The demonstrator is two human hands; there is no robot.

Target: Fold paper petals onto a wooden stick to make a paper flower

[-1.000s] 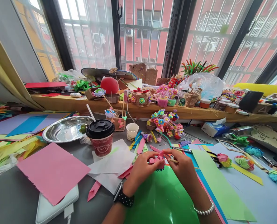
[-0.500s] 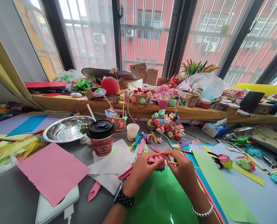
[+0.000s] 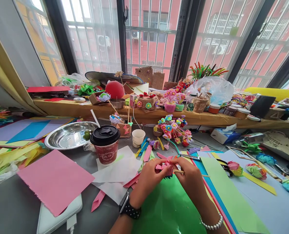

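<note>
My left hand [image 3: 149,177] is closed around a small pink folded-paper flower [image 3: 162,166], whose dark blue pointed edge shows underneath. My right hand [image 3: 190,178] meets it from the right, thumb and forefinger pinching at the flower's top edge. A thin wooden stick [image 3: 178,171] is tucked in the right hand's fingers, its far end sticking out to the right. Fingers partly hide the flower. Below both hands lies a glossy green surface [image 3: 168,208]. Folded pink paper strips [image 3: 98,201] and white sheets [image 3: 115,175] lie left of my left hand.
A lidded cup with a straw [image 3: 105,148] stands beside a metal plate [image 3: 61,135]. A paper cup [image 3: 138,138] and a crocheted flower bunch [image 3: 173,128] are beyond my hands. Pink paper [image 3: 58,180] overlaps a white power bank [image 3: 59,216]. Scissors [image 3: 190,157] and green paper [image 3: 228,191] lie right.
My hands stay at nearly the same spot on the pink paper flower. The right fingers shift slightly, and more of the wooden stick shows between them. The left wrist moves slightly right.
</note>
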